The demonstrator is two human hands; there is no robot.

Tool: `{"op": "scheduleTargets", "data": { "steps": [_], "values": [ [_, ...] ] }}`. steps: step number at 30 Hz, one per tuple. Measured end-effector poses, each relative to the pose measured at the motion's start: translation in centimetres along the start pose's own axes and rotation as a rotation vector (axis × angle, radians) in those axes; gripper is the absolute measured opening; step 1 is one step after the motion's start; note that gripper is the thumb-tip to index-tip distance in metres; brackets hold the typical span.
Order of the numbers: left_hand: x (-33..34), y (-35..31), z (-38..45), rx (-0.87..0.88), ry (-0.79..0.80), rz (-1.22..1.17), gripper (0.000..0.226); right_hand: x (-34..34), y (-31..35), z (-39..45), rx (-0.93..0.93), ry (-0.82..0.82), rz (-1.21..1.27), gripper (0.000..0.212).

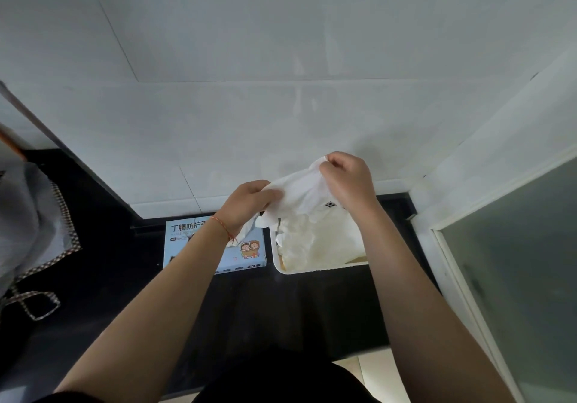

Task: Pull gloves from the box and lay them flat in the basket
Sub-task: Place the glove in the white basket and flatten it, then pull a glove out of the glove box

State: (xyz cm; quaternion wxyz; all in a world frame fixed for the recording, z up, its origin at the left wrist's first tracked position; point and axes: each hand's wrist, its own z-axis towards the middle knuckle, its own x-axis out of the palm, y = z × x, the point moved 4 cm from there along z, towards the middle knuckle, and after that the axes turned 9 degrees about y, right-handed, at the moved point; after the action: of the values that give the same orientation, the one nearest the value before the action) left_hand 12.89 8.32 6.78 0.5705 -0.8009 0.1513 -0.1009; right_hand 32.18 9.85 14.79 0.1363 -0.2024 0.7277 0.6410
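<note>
White glove (299, 193) stretched between two hands above the far end of the basket (315, 270). Left hand (246, 204) gripping the glove's left edge, fingers curled round the material; thin red string bracelet (222, 227) on that wrist. Right hand (348, 179) pinching the glove's upper right corner between thumb and fingertips, held higher than the left. Basket white and shallow, on the black counter (281, 309), holding a loose pile of white gloves (321, 243) already inside. Glove box (215, 248) light blue, printed with Chinese characters and a cartoon picture, lying flat just left of the basket, partly hidden by the left forearm; a further glove poking from its opening beneath the left wrist. Grey cloth (34, 218) with checked trim at far left of the counter. White tiled wall (281, 59) behind. Frosted glass door (524, 262) at right.
</note>
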Motion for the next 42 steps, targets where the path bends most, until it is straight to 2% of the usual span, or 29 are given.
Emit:
{"op": "scheduleTargets", "data": {
  "steps": [6, 8, 11, 13, 16, 21, 26, 28, 31, 35, 36, 37, 39, 40, 42],
  "values": [
    [-0.1, -0.2, 1.1, -0.057, 0.011, 0.147, 0.033, -0.7, -3.6, 0.0, 0.278, 0.139, 0.094, 0.015],
    [0.4, 0.5, 2.5, -0.102, 0.029, 0.285, 0.023, -1.2, -6.3, 0.2, 0.379, 0.172, 0.118, 0.016],
    [3.3, 3.1, 5.3, -0.184, 0.142, 0.524, 0.028, -2.0, -11.4, 0.4, 0.488, 0.197, 0.007, 0.035],
    [5.3, 4.8, 7.2, -0.212, 0.186, 0.704, 0.033, -2.2, -14.3, 0.3, 0.506, 0.247, -0.072, 0.037],
    [6.8, 5.9, 9.4, -0.244, 0.126, 0.941, 0.034, -2.6, -17.1, 0.6, 0.471, 0.279, -0.112, 0.03],
    [7.8, 6.0, 11.3, -0.26, 0.076, 1.062, 0.033, -4.2, -19.8, 1.9, 0.4, 0.216, -0.206, 0.027],
    [8.6, 6.2, 12.1, -0.308, 0.005, 1.148, 0.038, -5.3, -21.1, 3.1, 0.265, 0.199, -0.671, 0.024],
    [9.0, 5.9, 11.9, -0.301, -0.046, 1.212, 0.039, -5.0, -21.2, 3.2, 0.22, 0.213, -0.774, 0.028],
    [9.4, 5.7, 11.3, -0.19, -0.167, 1.258, 0.034, -4.5, -20.8, 3.0, 0.165, 0.206, -0.84, 0.038],
    [11.2, 4.0, 9.6, 0.106, -0.34, 1.317, 0.024, -4.0, -19.9, 2.8, 0.11, 0.115, -0.87, 0.04],
    [11.7, 3.6, 9.5, 0.086, -0.293, 1.277, 0.022, -3.8, -19.7, 2.9, 0.108, 0.114, -0.844, 0.036],
    [11.9, 3.4, 9.2, -0.008, -0.188, 1.238, 0.022, -3.3, -19.5, 3.1, 0.102, 0.151, -0.805, 0.029],
    [12.7, 4.1, 9.1, -0.292, 0.141, 1.234, 0.03, -2.1, -19.7, 3.4, 0.109, 0.29, -0.725, 0.011],
    [12.8, 4.4, 8.7, -0.389, 0.239, 1.254, 0.034, -1.3, -20.0, 3.5, 0.116, 0.371, -0.706, 0.006],
    [12.4, 5.0, 8.2, -0.456, 0.278, 1.29, 0.031, -0.4, -20.7, 3.4, 0.136, 0.482, -0.717, 0.009]
  ]
}}
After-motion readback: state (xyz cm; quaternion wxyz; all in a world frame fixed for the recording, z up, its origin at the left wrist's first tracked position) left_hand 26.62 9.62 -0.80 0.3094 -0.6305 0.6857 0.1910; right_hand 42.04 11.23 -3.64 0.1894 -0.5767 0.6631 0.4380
